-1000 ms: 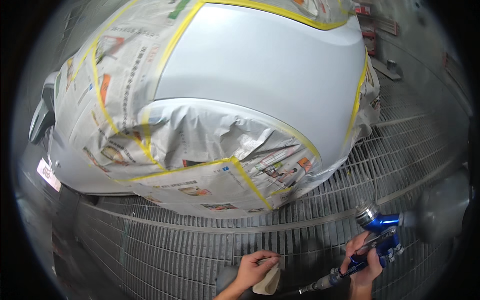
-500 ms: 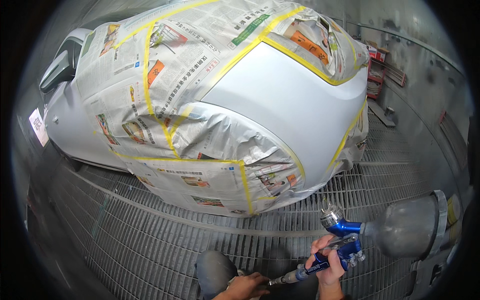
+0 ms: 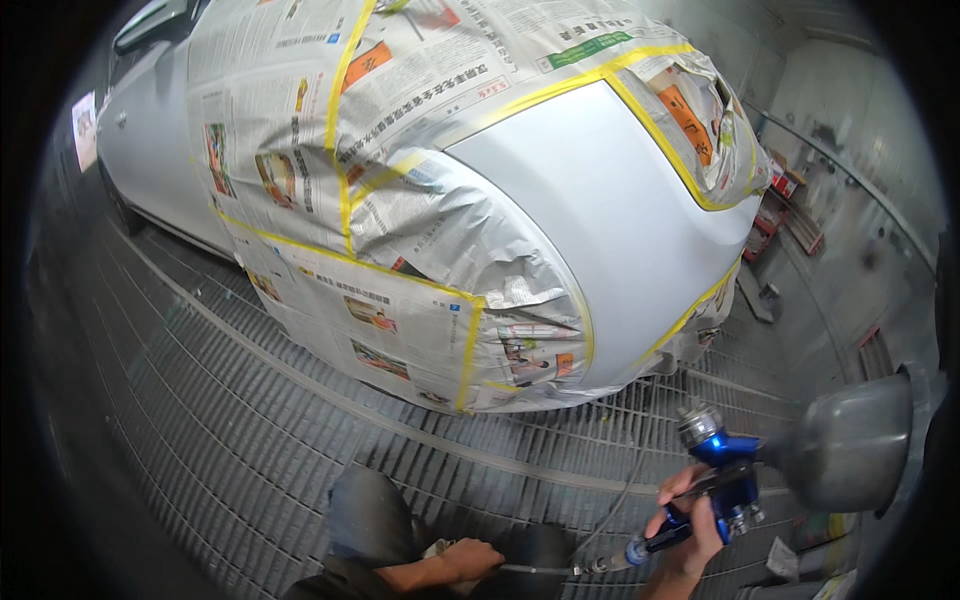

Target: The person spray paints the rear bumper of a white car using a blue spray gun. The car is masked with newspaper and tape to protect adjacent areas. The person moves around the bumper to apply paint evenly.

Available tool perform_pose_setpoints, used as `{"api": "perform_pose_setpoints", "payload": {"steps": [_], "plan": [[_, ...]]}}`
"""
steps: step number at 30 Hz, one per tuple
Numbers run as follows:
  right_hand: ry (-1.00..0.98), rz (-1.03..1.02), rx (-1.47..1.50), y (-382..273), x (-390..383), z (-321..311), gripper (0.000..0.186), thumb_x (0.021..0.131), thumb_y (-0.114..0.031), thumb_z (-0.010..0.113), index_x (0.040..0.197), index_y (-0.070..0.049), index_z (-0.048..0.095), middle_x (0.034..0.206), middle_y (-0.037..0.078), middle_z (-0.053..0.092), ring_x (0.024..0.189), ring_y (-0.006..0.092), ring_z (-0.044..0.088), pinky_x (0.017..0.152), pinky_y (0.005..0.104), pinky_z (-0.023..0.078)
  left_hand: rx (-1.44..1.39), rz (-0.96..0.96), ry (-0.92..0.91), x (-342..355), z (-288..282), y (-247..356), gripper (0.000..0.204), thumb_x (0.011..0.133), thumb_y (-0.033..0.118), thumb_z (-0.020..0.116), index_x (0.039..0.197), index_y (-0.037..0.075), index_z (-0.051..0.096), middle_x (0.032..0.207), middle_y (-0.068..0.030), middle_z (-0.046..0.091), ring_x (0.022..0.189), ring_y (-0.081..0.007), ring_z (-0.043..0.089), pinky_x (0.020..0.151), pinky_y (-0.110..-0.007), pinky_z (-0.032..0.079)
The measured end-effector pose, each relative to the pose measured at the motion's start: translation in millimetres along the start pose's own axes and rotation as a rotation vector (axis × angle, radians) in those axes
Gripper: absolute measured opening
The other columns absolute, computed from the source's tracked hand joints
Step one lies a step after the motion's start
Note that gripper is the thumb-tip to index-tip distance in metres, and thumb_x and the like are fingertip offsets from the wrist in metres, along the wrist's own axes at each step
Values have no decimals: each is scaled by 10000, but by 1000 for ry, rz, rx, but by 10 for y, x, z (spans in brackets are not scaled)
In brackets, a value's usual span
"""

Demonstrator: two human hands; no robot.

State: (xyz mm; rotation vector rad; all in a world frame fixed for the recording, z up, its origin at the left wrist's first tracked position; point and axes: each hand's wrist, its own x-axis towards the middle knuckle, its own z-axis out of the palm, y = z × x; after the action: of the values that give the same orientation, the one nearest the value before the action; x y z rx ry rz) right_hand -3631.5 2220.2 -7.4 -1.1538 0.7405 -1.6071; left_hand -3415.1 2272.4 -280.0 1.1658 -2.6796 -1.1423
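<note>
My right hand is wrapped round the grip of a blue spray gun. The gun's silver nozzle points up and away, and a big grey paint cup juts out to its right. From a coupling under the grip, a thin air hose runs left to my left hand, which is closed around it low in the view. Ahead stands a car whose pale rear panel is bare, framed by yellow tape and newspaper masking. The gun stays apart from the panel.
A metal grating floor lies below the car. My bent knee shows beside the left hand. Along the grey wall at right are red boxes. A side mirror sticks out at the far left.
The view has tilted and turned, so the car appears rotated. My left hand has moved left, away from the gun's coupling, along the hose. The right hand still holds the spray gun.
</note>
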Motion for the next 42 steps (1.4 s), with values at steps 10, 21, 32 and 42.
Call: {"api": "perform_pose_setpoints", "payload": {"steps": [10,21,32,42], "plan": [[9,-58,78,-404,291,159,444,906,-274,619,1021,126,462,860,183,516,761,239,579,383,273,563,4,84,54,-159,-234,197,286,827,331,690,864,48,669,789,-174,680,803,-368,684,687,-472,555],[67,-200,53,-551,-14,-190,410,993,-282,478,1126,104,450,939,163,508,830,195,551,412,234,543,150,92,100,-45,-447,182,257,921,347,583,934,97,642,779,-129,682,733,-351,672,638,-448,536],[158,-271,-88,-638,-645,-431,420,969,-259,535,1164,105,462,928,144,540,797,164,561,431,209,518,97,96,305,-131,-597,132,263,883,328,642,1032,117,691,943,-95,697,812,-326,672,700,-418,537],[40,129,30,-101,-987,-560,478,920,-217,619,1277,54,449,983,173,610,867,214,627,524,266,556,-421,-184,548,-880,-1078,512,188,867,150,732,983,3,715,942,-101,732,885,-171,701,781,-287,541]]}}
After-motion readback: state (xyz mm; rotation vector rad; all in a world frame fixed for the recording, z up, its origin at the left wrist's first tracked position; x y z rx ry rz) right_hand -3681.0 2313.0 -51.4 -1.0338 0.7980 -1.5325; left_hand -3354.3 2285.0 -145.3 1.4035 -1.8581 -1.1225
